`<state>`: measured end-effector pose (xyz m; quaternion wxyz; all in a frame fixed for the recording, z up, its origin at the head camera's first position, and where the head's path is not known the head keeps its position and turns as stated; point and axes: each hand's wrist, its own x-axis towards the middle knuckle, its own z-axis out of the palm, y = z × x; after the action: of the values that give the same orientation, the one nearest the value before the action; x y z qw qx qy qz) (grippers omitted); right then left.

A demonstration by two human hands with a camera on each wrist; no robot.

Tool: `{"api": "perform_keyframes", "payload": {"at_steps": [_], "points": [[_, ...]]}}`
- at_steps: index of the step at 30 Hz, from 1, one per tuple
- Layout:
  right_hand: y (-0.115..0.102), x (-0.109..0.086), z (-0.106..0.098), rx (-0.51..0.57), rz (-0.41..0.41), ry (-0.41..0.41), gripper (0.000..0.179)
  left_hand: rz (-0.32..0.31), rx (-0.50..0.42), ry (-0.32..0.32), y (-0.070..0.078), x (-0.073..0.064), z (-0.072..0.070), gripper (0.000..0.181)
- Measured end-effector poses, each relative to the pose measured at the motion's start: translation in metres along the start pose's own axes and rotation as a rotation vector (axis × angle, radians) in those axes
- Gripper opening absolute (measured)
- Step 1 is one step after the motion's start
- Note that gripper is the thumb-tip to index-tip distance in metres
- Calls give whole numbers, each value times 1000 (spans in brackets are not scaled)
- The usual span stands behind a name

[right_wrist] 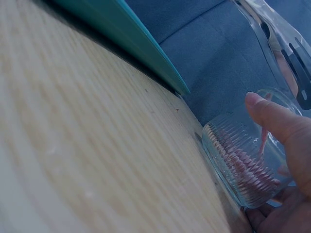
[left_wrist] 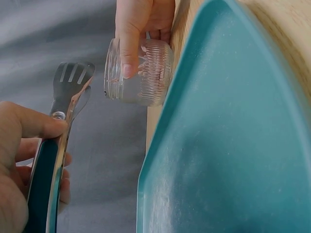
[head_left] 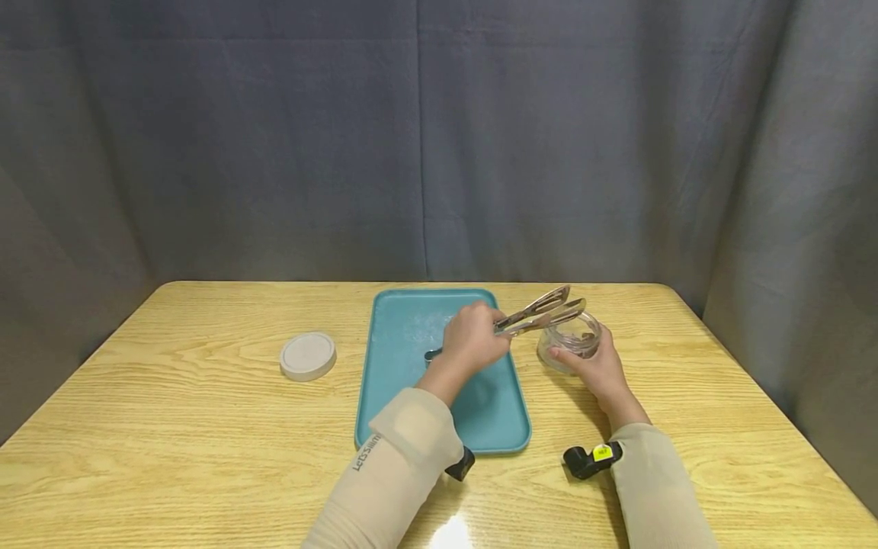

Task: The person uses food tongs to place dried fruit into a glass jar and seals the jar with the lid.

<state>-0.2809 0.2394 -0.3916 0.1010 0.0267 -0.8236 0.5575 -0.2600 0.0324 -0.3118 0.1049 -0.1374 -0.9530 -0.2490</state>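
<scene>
My left hand (head_left: pixel 473 337) grips a pair of metal tongs (head_left: pixel 542 310) with dark teal handles, seen closer in the left wrist view (left_wrist: pixel 73 82). Their slotted heads sit slightly apart, reaching over the mouth of a clear ribbed glass jar (head_left: pixel 559 352). Around that jar my right hand (head_left: pixel 595 367) is wrapped, thumb on the near side and the other fingers behind. Pinkish pieces (right_wrist: pixel 243 167) lie at the bottom of the jar in the right wrist view. The jar stands upright on the table, just right of the tray.
A teal rectangular tray (head_left: pixel 392 381) lies mid-table under my left forearm, with a small dark-handled item (head_left: pixel 432 354) partly hidden by the hand. Further left is a round white lid (head_left: pixel 308 356). Grey curtains (head_left: pixel 274 152) hang behind the wooden table (head_left: pixel 206 442).
</scene>
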Motion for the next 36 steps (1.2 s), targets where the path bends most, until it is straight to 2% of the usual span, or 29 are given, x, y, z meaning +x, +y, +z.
{"api": "perform_keyframes", "payload": {"at_steps": [10,15,17,21,25,27,32,36], "points": [[-2,1,-1,1,5,-7,92,-25,-44,3,-4,1,-10,29],[-4,1,-1,0,2,-3,91,-44,-63,24,-10,1,-22,18],[-4,1,-1,-4,3,-6,90,-57,-74,46,-14,0,-29,17],[-4,1,-2,-11,6,-15,92,-79,-88,101,-22,-1,-42,29],[-2,0,-2,-8,1,-19,92,-98,-115,170,-31,-4,-54,33],[-1,0,-2,-7,-3,-20,92,-125,-137,206,-35,-6,-60,35],[-1,-2,-2,-16,-2,-22,91,-220,-112,290,-47,-10,-76,33],[-1,-2,-2,-25,2,-19,91,-253,-111,346,-61,-14,-88,27]]}}
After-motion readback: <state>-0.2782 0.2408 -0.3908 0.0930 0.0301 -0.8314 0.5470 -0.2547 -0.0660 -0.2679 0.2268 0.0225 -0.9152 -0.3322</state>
